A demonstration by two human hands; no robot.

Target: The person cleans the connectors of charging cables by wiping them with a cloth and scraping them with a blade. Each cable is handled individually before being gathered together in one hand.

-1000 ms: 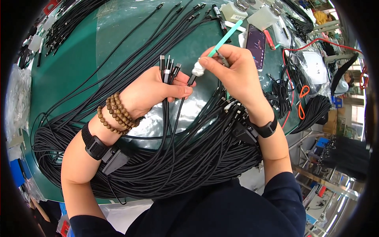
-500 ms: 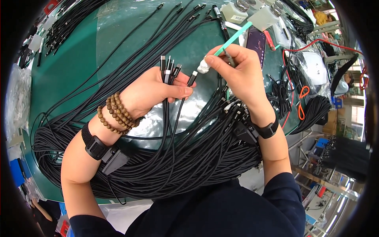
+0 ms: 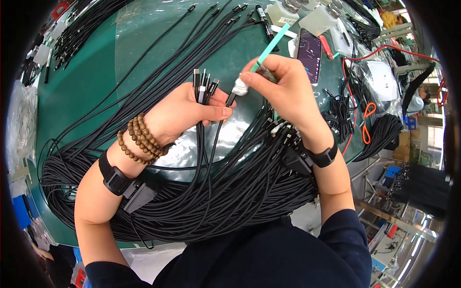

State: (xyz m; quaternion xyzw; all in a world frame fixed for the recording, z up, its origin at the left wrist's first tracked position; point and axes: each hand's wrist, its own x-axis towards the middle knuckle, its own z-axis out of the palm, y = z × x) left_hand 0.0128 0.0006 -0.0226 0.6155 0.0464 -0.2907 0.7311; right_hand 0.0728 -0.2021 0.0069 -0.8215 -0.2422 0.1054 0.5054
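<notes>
My left hand (image 3: 199, 104) grips several black cables by their connector ends. Most of the plugs (image 3: 202, 86) point up in a bunch, while one cable plug (image 3: 231, 98) is pinched apart from them at the thumb. Between the thumb and fingers of my right hand (image 3: 276, 86) is a green stick (image 3: 273, 45) with a wad of white cotton (image 3: 240, 87) at its lower end. The cotton rests against the metal tip of the singled-out plug and covers it. A big coil of black cables (image 3: 206, 201) lies beneath both hands.
More black cables stretch across the green table (image 3: 86, 81) toward its far side. Squarish bottles with metal tops (image 3: 283, 13), a black marker (image 3: 265, 26) and a phone (image 3: 309, 55) stand or lie beyond my right hand. At right are an orange loop (image 3: 367, 123) and a red cord (image 3: 379, 49).
My right hand has moved left and slightly down, bringing the cotton from beside the plug onto its tip. My left hand has stayed nearly still with the cables.
</notes>
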